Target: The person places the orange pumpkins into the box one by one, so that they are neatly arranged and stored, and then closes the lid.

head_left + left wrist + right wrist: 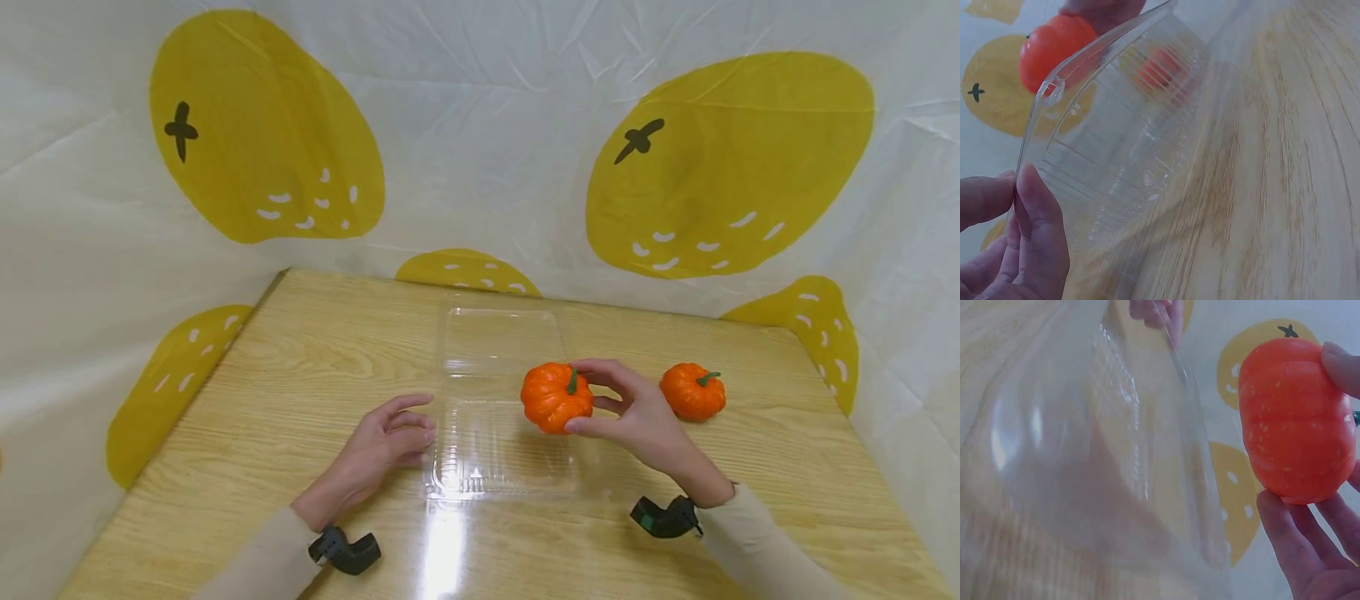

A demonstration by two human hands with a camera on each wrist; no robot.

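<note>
A clear plastic clamshell container (504,433) lies on the table with its lid (504,337) folded back toward the wall. At its left edge, my left hand (386,442) pinches the rim between thumb and fingers, which the left wrist view shows closely. My right hand (637,412) grips a small orange toy pumpkin (551,398) by its right side, above the right part of the container. In the right wrist view the pumpkin (1297,422) is held between the thumb and fingertips, its green stem partly cut off at the frame's edge.
A second orange toy pumpkin (692,392) rests on the table to the right, just beyond my right hand. The wooden table (322,342) ends at a white curtain (480,150) printed with yellow fruit shapes, which also hangs along both sides.
</note>
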